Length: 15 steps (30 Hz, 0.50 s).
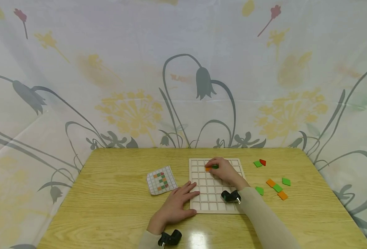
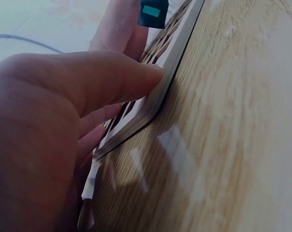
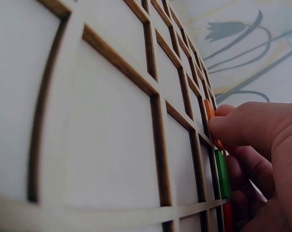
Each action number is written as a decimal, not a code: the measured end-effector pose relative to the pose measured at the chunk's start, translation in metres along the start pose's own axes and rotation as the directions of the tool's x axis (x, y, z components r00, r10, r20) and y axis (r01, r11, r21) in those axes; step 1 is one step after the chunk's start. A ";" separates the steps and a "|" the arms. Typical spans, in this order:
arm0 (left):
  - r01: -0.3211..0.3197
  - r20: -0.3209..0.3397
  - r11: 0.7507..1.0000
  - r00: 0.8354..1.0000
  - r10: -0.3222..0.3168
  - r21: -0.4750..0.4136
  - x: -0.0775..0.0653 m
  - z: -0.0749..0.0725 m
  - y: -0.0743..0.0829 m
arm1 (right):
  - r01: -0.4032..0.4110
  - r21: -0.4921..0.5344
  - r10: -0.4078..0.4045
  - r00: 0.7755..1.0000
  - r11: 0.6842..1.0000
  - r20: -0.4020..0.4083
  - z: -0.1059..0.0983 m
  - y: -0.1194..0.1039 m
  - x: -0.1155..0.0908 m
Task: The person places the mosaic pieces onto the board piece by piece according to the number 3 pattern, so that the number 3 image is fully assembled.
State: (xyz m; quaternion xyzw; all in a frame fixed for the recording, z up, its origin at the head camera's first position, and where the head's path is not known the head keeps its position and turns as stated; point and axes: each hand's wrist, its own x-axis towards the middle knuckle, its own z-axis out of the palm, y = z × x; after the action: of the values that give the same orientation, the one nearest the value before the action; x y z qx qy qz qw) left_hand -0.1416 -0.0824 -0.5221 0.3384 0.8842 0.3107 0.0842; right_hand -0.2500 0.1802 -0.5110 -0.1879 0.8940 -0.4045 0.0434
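A pale wooden grid board [image 1: 204, 190] lies on the table. My left hand [image 1: 178, 204] rests at its lower left corner, fingers spread over the left edge; in the left wrist view the thumb [image 2: 131, 77] touches the frame. Over the board's upper part, my right hand [image 1: 225, 170] pinches an orange square tile [image 3: 209, 110] between thumb and fingers, at one of the grid cells. A green tile [image 3: 222, 174] sits right beside it in the grid, followed by a red tile [image 3: 228, 216], which the hand hides in the head view.
A paper pattern card [image 1: 153, 185] with coloured squares lies left of the board. To the right are loose pieces: a green tile [image 1: 257, 164] against a red one [image 1: 263, 162], two more orange tiles and several green ones [image 1: 286, 181]. A floral curtain [image 1: 183, 114] hangs behind the table.
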 end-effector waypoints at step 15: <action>-0.001 -0.001 1.000 1.000 0.001 0.005 -0.002 -0.001 0.001 | -0.010 -0.011 0.010 1.000 1.000 -0.007 -0.001 0.002 -0.002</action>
State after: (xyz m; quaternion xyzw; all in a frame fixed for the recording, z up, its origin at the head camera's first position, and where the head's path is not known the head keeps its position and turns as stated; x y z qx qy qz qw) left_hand -0.1400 -0.0831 -0.5204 0.3387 0.8849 0.3088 0.0827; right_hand -0.2488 0.1829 -0.5116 -0.1822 0.8974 -0.3998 0.0411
